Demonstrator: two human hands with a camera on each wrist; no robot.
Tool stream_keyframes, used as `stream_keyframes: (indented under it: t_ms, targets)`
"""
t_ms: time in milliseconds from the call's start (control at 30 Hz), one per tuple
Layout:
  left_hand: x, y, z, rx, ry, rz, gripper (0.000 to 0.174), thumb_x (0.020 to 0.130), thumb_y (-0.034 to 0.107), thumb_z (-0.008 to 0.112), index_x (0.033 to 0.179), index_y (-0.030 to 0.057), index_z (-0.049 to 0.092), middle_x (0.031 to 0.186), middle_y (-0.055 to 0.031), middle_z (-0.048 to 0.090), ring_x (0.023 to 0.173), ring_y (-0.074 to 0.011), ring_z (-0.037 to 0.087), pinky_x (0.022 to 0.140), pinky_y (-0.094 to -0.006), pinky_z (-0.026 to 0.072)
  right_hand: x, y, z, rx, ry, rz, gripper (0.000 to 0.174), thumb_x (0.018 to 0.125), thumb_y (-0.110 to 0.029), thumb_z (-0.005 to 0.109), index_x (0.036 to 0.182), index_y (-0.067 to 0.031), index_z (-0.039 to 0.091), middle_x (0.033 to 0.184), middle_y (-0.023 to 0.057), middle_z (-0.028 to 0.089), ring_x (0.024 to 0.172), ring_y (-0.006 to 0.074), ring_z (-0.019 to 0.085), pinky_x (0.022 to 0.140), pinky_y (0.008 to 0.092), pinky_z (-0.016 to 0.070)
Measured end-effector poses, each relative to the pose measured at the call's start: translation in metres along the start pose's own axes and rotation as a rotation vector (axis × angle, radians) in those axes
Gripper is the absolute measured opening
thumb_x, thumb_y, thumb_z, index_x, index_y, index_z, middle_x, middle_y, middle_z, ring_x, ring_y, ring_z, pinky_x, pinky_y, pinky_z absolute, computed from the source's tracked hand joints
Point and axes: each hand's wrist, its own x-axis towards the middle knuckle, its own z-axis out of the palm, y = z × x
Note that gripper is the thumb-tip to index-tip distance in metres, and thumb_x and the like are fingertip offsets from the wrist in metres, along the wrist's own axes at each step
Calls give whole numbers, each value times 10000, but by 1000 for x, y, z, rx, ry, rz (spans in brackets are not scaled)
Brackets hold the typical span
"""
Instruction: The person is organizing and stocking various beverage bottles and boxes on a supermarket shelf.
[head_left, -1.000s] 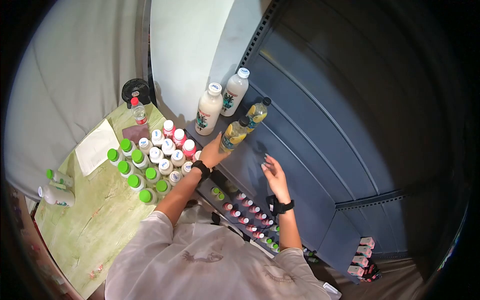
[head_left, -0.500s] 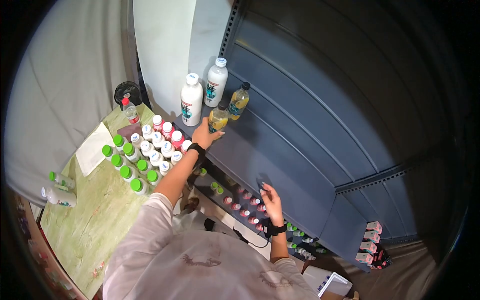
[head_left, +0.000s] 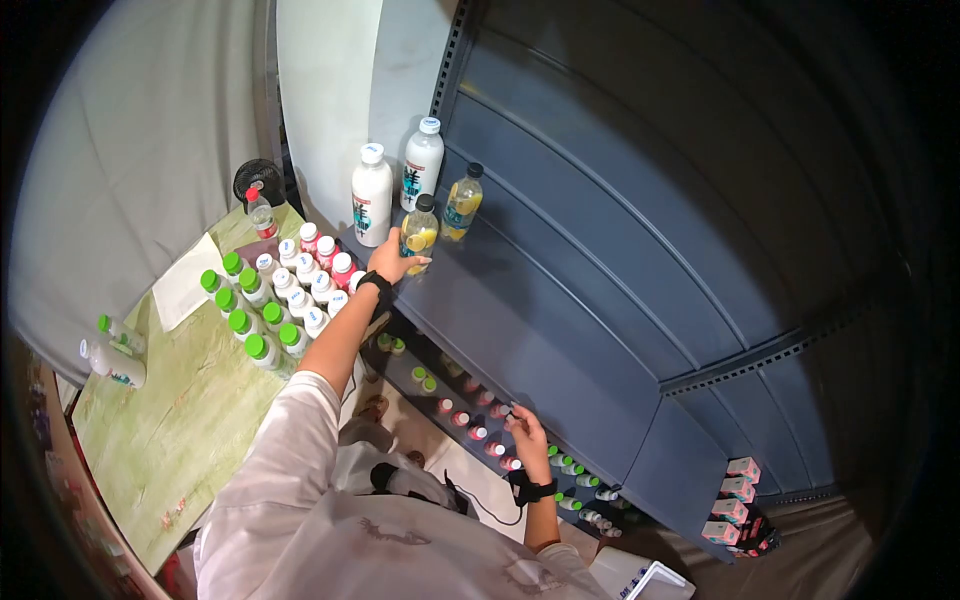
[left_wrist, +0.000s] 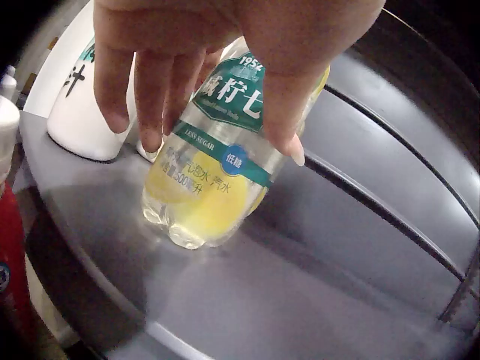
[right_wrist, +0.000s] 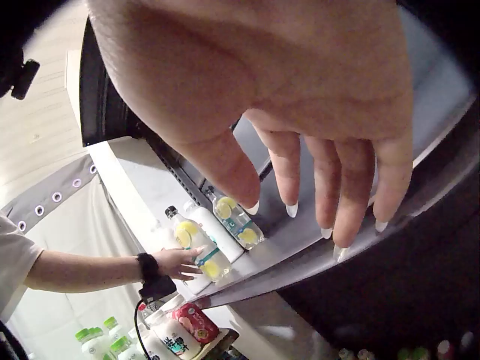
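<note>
My left hand grips a clear lemon soda bottle with a black cap, thumb on one side and fingers round the other. In the left wrist view the bottle's base is close over the dark shelf, and its green label faces the camera. Behind it stands a second lemon soda bottle. Two large white drink bottles, one in front and one farther back, stand beside them. My right hand hovers by the shelf's front edge, fingers loosely bent and holding nothing.
The grey shelf runs to the right, towards small pink boxes. A lower shelf holds rows of small bottles. On the left table stand green-capped bottles, white bottles and pink bottles, with a small fan behind.
The view has shifted. The lemon soda bottle in my left hand has gone from tilted to nearly upright beside the white bottles. My right hand has dropped back towards the shelf's front edge.
</note>
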Motion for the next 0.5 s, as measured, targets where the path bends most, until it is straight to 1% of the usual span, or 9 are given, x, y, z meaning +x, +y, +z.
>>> stream_keyframes:
  t_ms: [67,267,300,367,400,467,500]
  targets:
    - [0,3,-1,19,-2,-16,749,705,417,859,1189,40,429,1046,-244,670,1011,-412,638,846,-450,490,-5,-3,-2,-2,-12,10,357,955,-93,607,1296,4,561,1131,76,637,977,145,629,893,281,482]
    - [1,-4,2,-3,4,7,765,708,420,856,1214,43,424,1060,-247,664,1037,-399,634,862,-439,488,-16,-1,-6,0,17,-16,344,959,-118,620,1278,0,573,1110,68,653,993,138,633,893,273,478]
    - [2,-6,3,-22,4,17,771,706,425,857,1218,44,423,1063,-246,663,1041,-396,634,865,-436,488,-18,2,-7,14,8,-22,355,955,-107,621,1291,-3,566,1156,78,643,1008,138,628,890,274,484]
    - [5,-9,5,-18,-1,-5,856,695,428,862,1288,22,398,1100,-258,652,1059,-398,630,892,-424,486,-21,6,-9,37,-10,-35,381,948,-84,621,1316,-11,551,1249,99,624,1036,138,618,884,276,497]
    - [5,-11,6,-15,-3,-18,898,689,429,864,1324,11,385,1118,-264,647,1069,-399,628,906,-418,484,-24,6,-8,25,-1,-19,382,947,-84,623,1315,-12,552,1246,99,625,1037,141,619,886,277,497]
    - [-3,-15,10,-59,65,36,1013,680,421,869,1395,-35,314,1173,-288,621,1107,-403,615,942,-410,476,-30,2,-4,0,13,12,382,945,-84,626,1313,-13,554,1240,100,627,1038,147,621,889,279,496]
    - [-10,-16,10,-80,103,61,1070,676,417,871,1431,-57,279,1201,-300,608,1125,-405,608,961,-406,472,-32,0,0,-17,33,-15,359,951,-91,621,1295,-7,563,1194,88,638,1024,143,626,889,277,491]
